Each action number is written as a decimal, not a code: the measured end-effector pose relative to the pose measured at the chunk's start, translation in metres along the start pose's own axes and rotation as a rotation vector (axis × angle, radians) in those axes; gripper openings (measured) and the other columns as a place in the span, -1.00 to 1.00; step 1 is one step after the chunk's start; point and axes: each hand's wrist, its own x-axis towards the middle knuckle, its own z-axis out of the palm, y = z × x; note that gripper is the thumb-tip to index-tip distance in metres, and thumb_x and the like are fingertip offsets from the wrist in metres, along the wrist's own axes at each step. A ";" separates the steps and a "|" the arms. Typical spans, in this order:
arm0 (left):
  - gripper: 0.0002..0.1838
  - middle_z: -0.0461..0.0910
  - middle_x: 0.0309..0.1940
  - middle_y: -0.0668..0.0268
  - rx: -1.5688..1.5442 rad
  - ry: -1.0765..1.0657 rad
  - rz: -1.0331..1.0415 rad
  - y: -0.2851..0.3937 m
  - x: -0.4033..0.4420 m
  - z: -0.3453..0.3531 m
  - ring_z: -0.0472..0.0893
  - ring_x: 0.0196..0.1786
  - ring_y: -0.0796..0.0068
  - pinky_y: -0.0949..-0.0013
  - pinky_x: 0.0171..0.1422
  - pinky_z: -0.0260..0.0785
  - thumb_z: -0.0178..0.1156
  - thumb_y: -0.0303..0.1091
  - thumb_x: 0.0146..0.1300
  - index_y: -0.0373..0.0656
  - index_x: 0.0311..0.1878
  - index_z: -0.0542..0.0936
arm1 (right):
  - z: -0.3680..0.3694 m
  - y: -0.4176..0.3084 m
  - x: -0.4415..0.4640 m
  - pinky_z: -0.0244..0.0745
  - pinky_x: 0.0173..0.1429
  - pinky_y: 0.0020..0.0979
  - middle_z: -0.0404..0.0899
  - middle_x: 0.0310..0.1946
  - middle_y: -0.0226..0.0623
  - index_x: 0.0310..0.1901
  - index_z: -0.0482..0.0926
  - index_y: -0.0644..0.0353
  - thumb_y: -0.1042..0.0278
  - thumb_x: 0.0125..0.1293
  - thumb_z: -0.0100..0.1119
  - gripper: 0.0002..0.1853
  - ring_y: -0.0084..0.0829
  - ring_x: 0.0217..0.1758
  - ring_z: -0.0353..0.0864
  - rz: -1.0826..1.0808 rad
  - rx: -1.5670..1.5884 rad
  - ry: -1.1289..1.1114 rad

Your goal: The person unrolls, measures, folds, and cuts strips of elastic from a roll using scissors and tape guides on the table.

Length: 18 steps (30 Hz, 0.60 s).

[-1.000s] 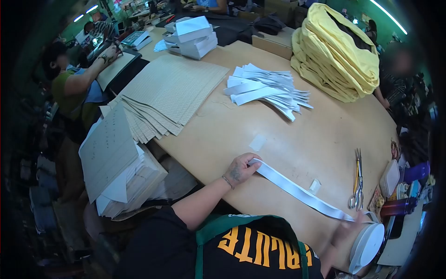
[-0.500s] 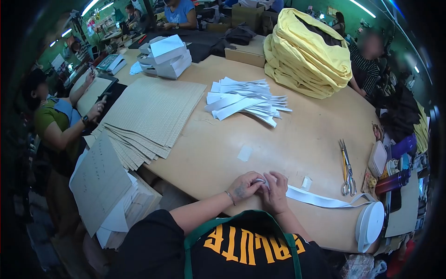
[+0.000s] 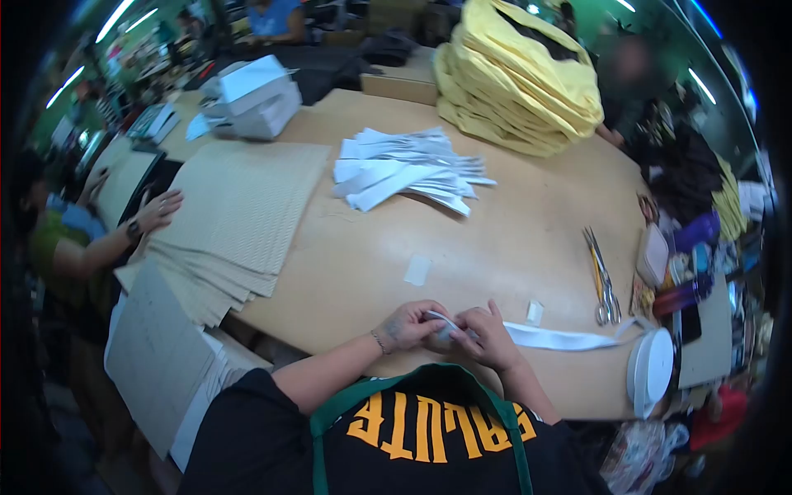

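Note:
A wide white elastic band (image 3: pixel 561 337) runs across the table from the upright roll (image 3: pixel 657 373) at the right. Its end is bent up between my hands at the table's near edge. My left hand (image 3: pixel 404 327), with a bracelet at the wrist, pinches the band's end. A short way to the right, my right hand (image 3: pixel 490 337) grips the same band, thumb and fingers closed and the index finger raised. Farther off lies a heap of cut white strips (image 3: pixel 404 171), touched by neither hand.
Scissors (image 3: pixel 605 289) lie at the right beside a purple tumbler (image 3: pixel 683 295). Stacked beige textured sheets (image 3: pixel 247 202) cover the table's left, where a co-worker's hand (image 3: pixel 159 211) rests. Yellow fabric (image 3: pixel 518 82) is piled at the back, near a white stack (image 3: pixel 252 99).
My hands have drawn slightly apart, and more of the band's end shows between them. The co-worker's hand has come onto the beige sheets. The whole view has shifted.

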 end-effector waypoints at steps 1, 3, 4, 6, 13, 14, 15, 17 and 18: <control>-0.87 0.51 -0.37 0.46 0.016 0.049 -0.006 -0.001 0.000 0.000 0.44 -0.31 0.76 0.63 -0.22 0.32 0.10 -0.42 0.31 -0.19 -0.12 0.51 | -0.006 -0.006 0.001 0.09 0.29 0.01 0.56 -0.27 -0.31 -0.26 0.52 0.10 0.16 0.24 0.09 -0.80 -0.19 -0.03 0.49 0.090 0.020 -0.065; -0.87 0.47 -0.45 0.51 0.065 0.144 -0.003 -0.003 0.002 -0.001 0.36 -0.46 0.81 0.68 -0.41 0.22 0.13 -0.41 0.29 -0.17 -0.12 0.52 | -0.009 -0.008 -0.003 0.12 0.28 -0.01 0.56 -0.32 -0.29 -0.27 0.52 0.12 0.15 0.26 0.08 -0.79 -0.20 -0.13 0.53 0.193 0.083 -0.091; -0.87 0.48 -0.44 0.50 0.058 0.158 -0.019 0.000 0.002 -0.001 0.37 -0.44 0.81 0.68 -0.39 0.24 0.14 -0.41 0.29 -0.18 -0.12 0.52 | -0.007 -0.007 -0.005 0.14 0.26 -0.02 0.56 -0.34 -0.27 -0.27 0.52 0.13 0.15 0.27 0.07 -0.78 -0.20 -0.16 0.53 0.202 0.124 -0.057; -0.86 0.49 -0.42 0.48 0.043 0.204 -0.046 0.006 0.001 0.001 0.39 -0.40 0.81 0.67 -0.36 0.26 0.14 -0.41 0.29 -0.19 -0.13 0.52 | -0.008 -0.005 -0.005 0.34 0.08 -0.11 0.57 -0.37 -0.21 -0.27 0.52 0.16 0.16 0.26 0.07 -0.77 -0.16 -0.22 0.55 0.192 0.146 -0.010; -0.81 0.57 -0.33 0.40 0.023 0.256 -0.085 0.010 0.007 0.008 0.49 -0.30 0.72 0.60 -0.22 0.35 0.17 -0.39 0.26 -0.25 -0.11 0.55 | -0.006 0.006 -0.006 0.46 -0.14 -0.17 0.54 -0.36 -0.11 -0.30 0.51 0.21 0.26 0.22 0.13 -0.82 -0.11 -0.23 0.56 0.220 0.144 0.085; -0.81 0.55 -0.34 0.40 0.149 0.259 -0.056 0.018 0.011 0.009 0.48 -0.30 0.70 0.59 -0.21 0.35 0.16 -0.40 0.26 -0.25 -0.11 0.54 | -0.008 0.010 -0.003 0.45 -0.12 -0.17 0.54 -0.36 -0.10 -0.30 0.51 0.21 0.26 0.22 0.13 -0.82 -0.10 -0.22 0.55 0.205 0.151 0.126; -0.81 0.54 -0.34 0.40 0.271 0.268 -0.035 0.027 0.019 0.009 0.48 -0.31 0.68 0.58 -0.20 0.36 0.15 -0.40 0.26 -0.25 -0.11 0.53 | -0.009 0.015 0.000 0.44 -0.11 -0.17 0.53 -0.35 -0.08 -0.30 0.51 0.21 0.26 0.22 0.12 -0.82 -0.09 -0.21 0.54 0.192 0.162 0.158; -0.82 0.50 -0.38 0.44 0.399 0.343 0.047 0.023 0.035 -0.001 0.44 -0.34 0.69 0.58 -0.25 0.32 0.15 -0.38 0.24 -0.22 -0.13 0.52 | -0.012 0.023 0.012 0.41 -0.08 -0.18 0.51 -0.35 -0.04 -0.29 0.52 0.22 0.27 0.22 0.12 -0.82 -0.04 -0.18 0.51 0.217 0.216 0.182; -0.86 0.47 -0.40 0.48 0.352 0.409 -0.046 0.045 0.042 0.008 0.41 -0.35 0.73 0.60 -0.26 0.29 0.15 -0.38 0.24 -0.19 -0.17 0.51 | -0.020 0.024 0.021 0.41 -0.10 -0.20 0.51 -0.36 -0.03 -0.29 0.52 0.24 0.27 0.23 0.11 -0.81 -0.01 -0.21 0.50 0.308 0.307 0.128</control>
